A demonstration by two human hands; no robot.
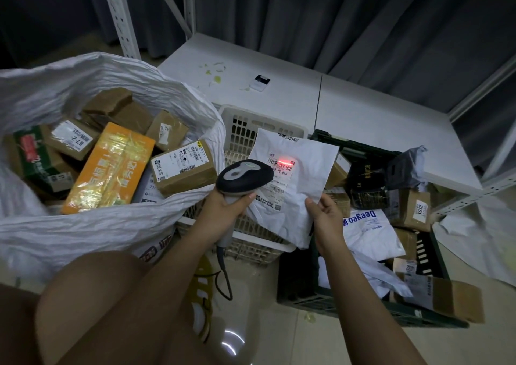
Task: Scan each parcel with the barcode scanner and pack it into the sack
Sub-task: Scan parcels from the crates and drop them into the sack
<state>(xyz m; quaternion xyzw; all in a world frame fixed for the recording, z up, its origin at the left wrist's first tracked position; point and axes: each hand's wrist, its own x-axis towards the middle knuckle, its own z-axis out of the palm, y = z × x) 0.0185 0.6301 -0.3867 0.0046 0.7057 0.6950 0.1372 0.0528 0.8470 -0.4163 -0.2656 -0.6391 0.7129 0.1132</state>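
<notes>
Left hand (223, 206) grips the barcode scanner (244, 177); right hand (325, 219) pinches the white parcel (301, 185) by its edge

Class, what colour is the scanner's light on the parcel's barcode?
Red, on the white parcel; head view.

White basket (243, 124), dark crate (321, 300), grey curtain (363, 21), shelf (363, 107)

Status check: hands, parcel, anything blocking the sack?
Left hand grips scanner. Right hand holds white mailer, red beam on its barcode. Sack open, already part-filled with boxes, nothing blocking its mouth.
</notes>
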